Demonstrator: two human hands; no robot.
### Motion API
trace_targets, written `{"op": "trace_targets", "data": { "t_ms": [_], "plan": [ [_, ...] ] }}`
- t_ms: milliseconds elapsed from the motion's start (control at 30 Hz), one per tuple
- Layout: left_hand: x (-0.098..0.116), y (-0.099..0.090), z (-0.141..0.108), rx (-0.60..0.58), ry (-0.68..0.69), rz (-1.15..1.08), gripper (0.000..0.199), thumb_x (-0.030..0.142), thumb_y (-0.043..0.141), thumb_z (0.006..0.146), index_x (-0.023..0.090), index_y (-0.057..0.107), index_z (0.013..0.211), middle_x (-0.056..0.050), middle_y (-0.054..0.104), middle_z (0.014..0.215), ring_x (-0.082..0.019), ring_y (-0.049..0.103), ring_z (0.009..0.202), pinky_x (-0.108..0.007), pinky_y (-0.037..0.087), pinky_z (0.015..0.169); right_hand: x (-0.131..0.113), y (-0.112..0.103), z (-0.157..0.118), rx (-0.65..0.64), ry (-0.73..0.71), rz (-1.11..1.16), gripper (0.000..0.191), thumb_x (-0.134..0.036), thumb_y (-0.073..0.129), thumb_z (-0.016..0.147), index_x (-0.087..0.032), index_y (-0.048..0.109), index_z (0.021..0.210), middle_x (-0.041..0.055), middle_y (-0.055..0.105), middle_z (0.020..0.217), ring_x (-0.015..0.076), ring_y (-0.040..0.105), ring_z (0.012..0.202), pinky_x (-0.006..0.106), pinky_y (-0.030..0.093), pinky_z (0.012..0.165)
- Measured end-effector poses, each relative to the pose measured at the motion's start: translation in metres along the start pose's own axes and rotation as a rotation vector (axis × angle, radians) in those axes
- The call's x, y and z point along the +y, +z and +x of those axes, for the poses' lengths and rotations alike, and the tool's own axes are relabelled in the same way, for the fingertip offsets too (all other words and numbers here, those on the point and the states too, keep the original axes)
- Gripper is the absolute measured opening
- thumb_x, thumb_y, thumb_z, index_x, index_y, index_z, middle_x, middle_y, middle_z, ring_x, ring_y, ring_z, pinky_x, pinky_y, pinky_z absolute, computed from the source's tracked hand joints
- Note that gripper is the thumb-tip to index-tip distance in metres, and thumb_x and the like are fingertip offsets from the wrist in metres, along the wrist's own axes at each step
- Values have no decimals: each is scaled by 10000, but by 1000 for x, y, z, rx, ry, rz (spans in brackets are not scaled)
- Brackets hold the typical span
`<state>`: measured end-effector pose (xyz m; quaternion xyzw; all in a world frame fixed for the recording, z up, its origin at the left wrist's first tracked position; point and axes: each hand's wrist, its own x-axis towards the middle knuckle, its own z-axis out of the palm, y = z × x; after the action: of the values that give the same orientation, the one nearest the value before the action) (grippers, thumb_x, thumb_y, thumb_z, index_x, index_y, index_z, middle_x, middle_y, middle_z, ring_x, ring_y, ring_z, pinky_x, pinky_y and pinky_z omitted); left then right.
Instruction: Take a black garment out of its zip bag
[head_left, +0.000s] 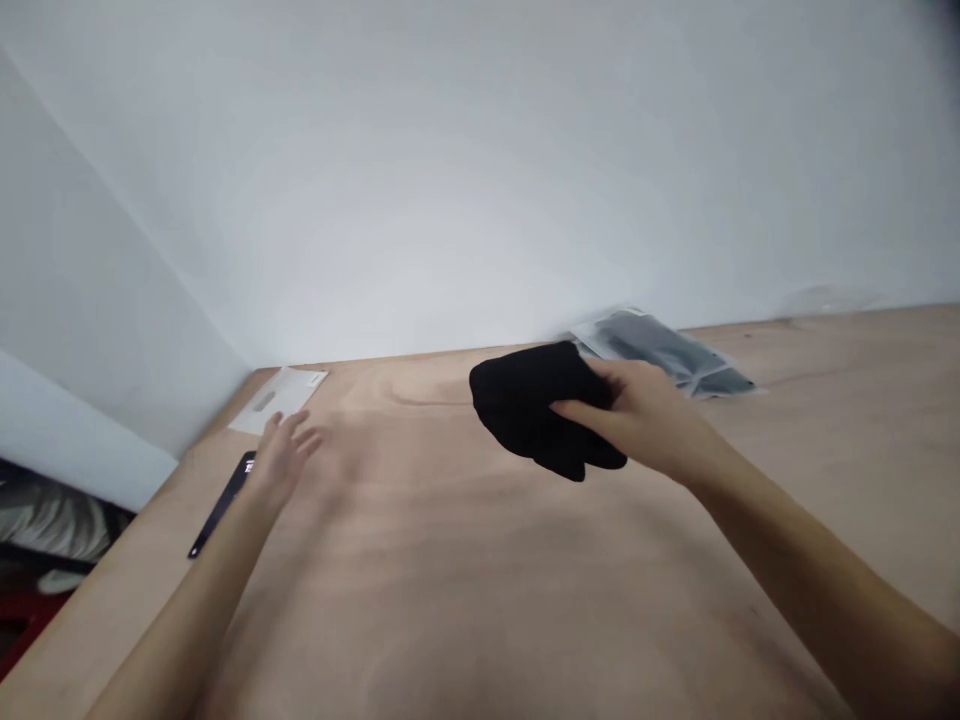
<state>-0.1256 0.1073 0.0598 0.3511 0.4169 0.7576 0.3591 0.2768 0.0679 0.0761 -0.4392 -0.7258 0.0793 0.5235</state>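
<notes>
A folded black cloth [532,405] is held above the wooden table [465,570], right of the middle of the view. My right hand [637,410] grips its right edge, with the thumb on the near face and the other fingers mostly hidden behind it. At the left, my left hand [285,455] holds nothing, its fingers apart. It hovers near a white sheet or flat bag [274,398] and beside a dark, phone-like flat object [219,512], which the forearm partly covers.
Behind my right hand, a clear plastic bag with dark contents [667,352] lies by the wall [450,180]. Another transparent piece [832,300] is at the back right. Past the table's left edge are crumpled pale material [56,520] and something red [26,620].
</notes>
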Motion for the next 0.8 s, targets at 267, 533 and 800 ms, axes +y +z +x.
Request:
{"op": "trace_targets", "data": {
  "t_ms": [267, 533, 800],
  "plan": [
    [-61, 48, -123, -851, -451, 259, 686, 681, 603, 843, 188, 581, 1319, -147, 705, 1173, -277, 685, 1028, -424, 494, 980, -6, 62, -87, -272, -371, -277, 418, -144, 639, 783, -231, 697, 1188, 116, 737, 1127, 304, 699, 985, 409, 552, 800],
    [-89, 36, -122, -904, -97, 502, 821, 520, 768, 790, 228, 377, 1450, -137, 579, 1368, -279, 558, 1263, -430, 422, 1112, 36, 73, -78, -188, -257, -95, 231, -339, 595, 914, -222, 703, 1081, 89, 738, 1054, 267, 679, 995, 458, 551, 880],
    [-46, -22, -96, -469, 557, 979, 493, 455, 624, 889, 276, 579, 1346, -113, 576, 1405, -305, 491, 1351, -443, 345, 1192, 95, 85, -83, -152, -189, 6, 345, -458, 561, 944, -249, 654, 1201, 122, 656, 1246, 286, 624, 1138, 483, 554, 922]
  ]
}}
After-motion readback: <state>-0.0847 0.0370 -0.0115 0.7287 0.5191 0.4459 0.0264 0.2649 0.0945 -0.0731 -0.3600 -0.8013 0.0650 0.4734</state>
